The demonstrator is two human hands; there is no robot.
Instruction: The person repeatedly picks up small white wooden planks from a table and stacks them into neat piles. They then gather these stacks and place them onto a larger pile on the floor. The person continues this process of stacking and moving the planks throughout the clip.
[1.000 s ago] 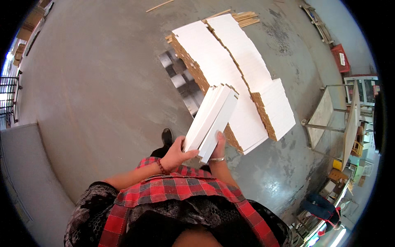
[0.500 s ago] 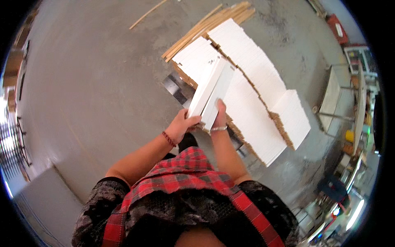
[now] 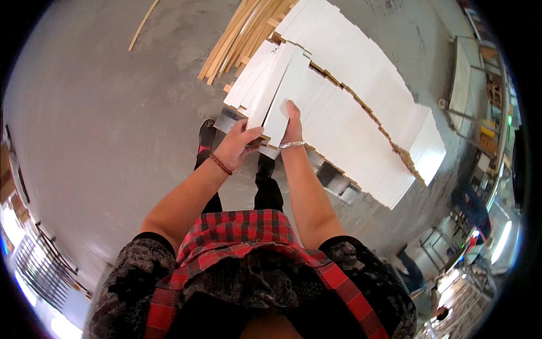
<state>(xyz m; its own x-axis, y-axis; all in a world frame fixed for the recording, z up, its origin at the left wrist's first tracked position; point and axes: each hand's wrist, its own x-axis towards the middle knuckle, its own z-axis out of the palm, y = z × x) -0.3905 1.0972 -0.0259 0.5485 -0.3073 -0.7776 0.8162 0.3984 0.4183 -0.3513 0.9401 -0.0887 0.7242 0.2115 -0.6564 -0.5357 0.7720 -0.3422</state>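
Both of my hands hold a small bundle of long white boards (image 3: pixel 276 85) by its near end. My left hand (image 3: pixel 240 146) grips the bundle's near left corner from below. My right hand (image 3: pixel 292 121) lies flat on the top board, a bracelet on its wrist. The bundle's far end reaches over the left end of a large stack of white boards (image 3: pixel 361 107) set in rows on wooden slats above the concrete floor (image 3: pixel 113 124).
Bare wooden strips (image 3: pixel 237 34) lie on the floor beyond the stack, with one loose strip (image 3: pixel 142 25) farther left. Metal frames and racks (image 3: pixel 468 85) stand at the right. My legs and black shoes (image 3: pixel 206 135) are below the bundle.
I have stepped closer to the white stack. The bundle has swung down and forward, from raised in front of me to lying low over the stack's left end.
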